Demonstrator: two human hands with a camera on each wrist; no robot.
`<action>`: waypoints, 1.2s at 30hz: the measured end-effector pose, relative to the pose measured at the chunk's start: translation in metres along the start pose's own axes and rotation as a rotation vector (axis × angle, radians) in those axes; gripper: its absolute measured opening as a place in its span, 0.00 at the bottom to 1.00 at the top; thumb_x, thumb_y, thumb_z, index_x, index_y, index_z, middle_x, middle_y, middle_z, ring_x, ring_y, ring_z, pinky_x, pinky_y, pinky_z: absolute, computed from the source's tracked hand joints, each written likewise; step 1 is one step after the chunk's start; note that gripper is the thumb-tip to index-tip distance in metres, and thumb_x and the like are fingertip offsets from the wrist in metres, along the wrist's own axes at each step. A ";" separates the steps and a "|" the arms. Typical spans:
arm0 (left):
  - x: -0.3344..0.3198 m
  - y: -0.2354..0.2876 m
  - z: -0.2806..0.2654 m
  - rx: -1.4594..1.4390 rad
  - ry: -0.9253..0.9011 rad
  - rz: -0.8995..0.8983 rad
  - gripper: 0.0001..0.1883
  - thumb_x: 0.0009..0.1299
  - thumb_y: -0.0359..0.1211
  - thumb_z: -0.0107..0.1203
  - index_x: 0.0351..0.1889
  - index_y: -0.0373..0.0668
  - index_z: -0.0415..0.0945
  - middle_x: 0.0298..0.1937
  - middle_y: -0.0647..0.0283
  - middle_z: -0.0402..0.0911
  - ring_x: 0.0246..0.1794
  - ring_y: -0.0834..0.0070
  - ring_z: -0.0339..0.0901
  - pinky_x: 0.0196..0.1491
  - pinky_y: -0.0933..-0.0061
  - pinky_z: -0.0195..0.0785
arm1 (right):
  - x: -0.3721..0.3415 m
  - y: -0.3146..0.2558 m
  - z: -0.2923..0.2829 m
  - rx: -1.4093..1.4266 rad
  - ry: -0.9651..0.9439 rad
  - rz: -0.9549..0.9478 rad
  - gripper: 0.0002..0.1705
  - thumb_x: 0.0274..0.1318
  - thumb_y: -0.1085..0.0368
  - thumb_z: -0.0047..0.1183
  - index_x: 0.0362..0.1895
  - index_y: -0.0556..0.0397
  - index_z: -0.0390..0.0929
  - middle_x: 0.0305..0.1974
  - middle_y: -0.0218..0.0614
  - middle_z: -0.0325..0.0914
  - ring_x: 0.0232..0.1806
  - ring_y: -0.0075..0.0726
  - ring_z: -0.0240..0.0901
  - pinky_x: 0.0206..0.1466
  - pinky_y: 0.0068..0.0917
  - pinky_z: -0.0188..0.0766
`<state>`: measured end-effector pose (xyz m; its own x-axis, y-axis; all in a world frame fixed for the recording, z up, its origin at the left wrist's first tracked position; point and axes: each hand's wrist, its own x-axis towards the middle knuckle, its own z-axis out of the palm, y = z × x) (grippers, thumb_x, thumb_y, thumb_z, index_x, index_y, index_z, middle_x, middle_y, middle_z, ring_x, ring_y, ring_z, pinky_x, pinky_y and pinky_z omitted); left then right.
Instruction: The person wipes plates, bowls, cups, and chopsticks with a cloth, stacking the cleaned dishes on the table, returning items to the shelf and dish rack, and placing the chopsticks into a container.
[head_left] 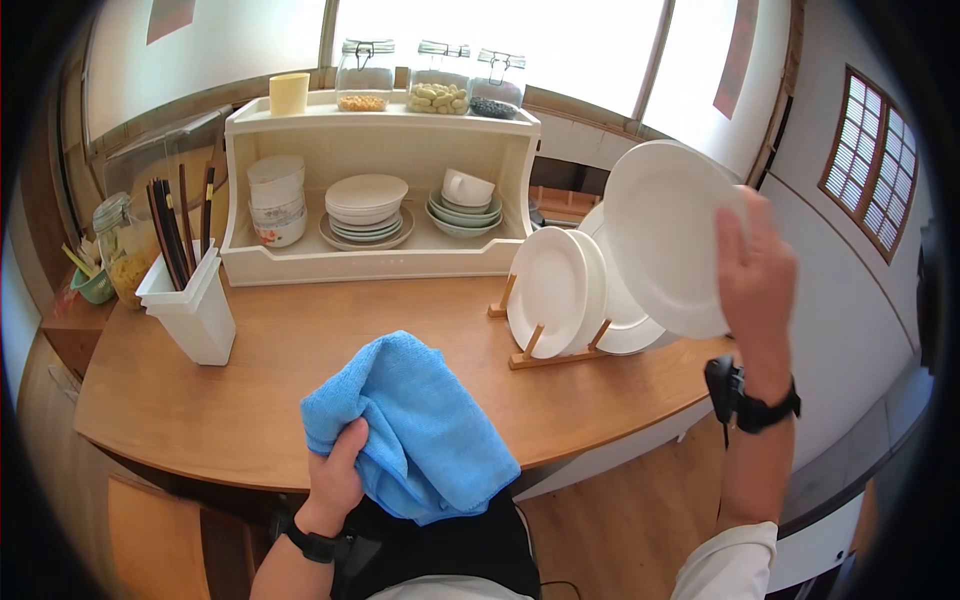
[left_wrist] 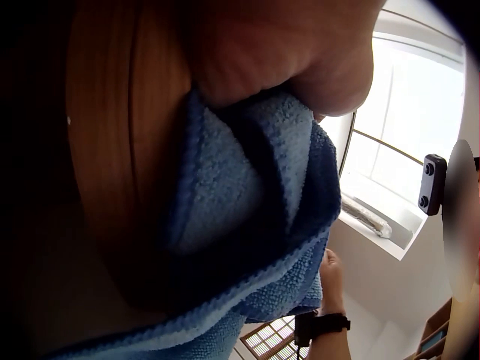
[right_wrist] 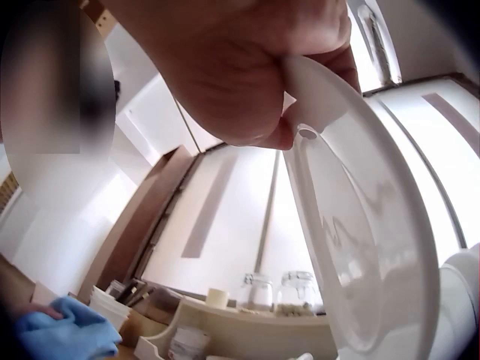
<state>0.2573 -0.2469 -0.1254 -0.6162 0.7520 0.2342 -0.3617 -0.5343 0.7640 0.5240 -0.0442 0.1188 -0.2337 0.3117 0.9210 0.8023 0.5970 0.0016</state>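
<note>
My right hand (head_left: 757, 275) pinches the edge of a white plate (head_left: 665, 235), raised upright over the right end of a wooden rack (head_left: 562, 352). Several white plates (head_left: 548, 290) stand on edge in that rack. In the right wrist view the thumb and fingers of the right hand (right_wrist: 247, 82) grip the rim of the plate (right_wrist: 360, 225). My left hand (head_left: 338, 480) holds a bunched blue cloth (head_left: 425, 430) at the table's front edge. The left wrist view has the left hand (left_wrist: 292, 56) close up on the cloth (left_wrist: 225, 172), its fingertips hidden.
A cream shelf (head_left: 380, 266) with bowls, small plates and a cup stands at the back of the table (head_left: 290, 385). Glass jars (head_left: 437, 80) and a yellow cup (head_left: 289, 94) are on top. A white holder (head_left: 200, 315) with chopsticks stands at the left.
</note>
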 end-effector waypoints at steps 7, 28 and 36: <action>-0.012 0.002 0.005 0.007 0.052 0.184 0.16 0.70 0.30 0.53 0.56 0.40 0.72 0.53 0.64 0.75 0.54 0.75 0.70 0.58 0.71 0.62 | -0.047 -0.025 -0.038 0.736 0.034 0.136 0.13 0.64 0.65 0.51 0.48 0.60 0.74 0.31 0.32 0.79 0.33 0.21 0.73 0.37 0.21 0.71; -0.010 0.059 0.062 1.590 -0.454 0.736 0.24 0.58 0.32 0.59 0.54 0.36 0.77 0.69 0.54 0.64 0.73 0.54 0.55 0.71 0.47 0.42 | -0.153 -0.112 0.032 1.985 -0.441 1.038 0.21 0.70 0.60 0.44 0.60 0.58 0.68 0.53 0.37 0.76 0.51 0.27 0.73 0.54 0.26 0.71; -0.025 0.030 0.088 1.350 -0.610 0.645 0.30 0.57 0.31 0.58 0.61 0.37 0.71 0.73 0.52 0.57 0.75 0.52 0.50 0.72 0.45 0.36 | -0.158 -0.137 0.030 1.997 -0.397 1.105 0.20 0.71 0.58 0.41 0.59 0.58 0.67 0.51 0.39 0.75 0.51 0.30 0.72 0.55 0.28 0.70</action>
<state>0.3235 -0.2476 -0.0557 0.0610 0.7580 0.6494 0.8850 -0.3419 0.3160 0.4346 -0.1529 -0.0384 -0.4994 0.8415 0.2061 -0.6376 -0.1958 -0.7451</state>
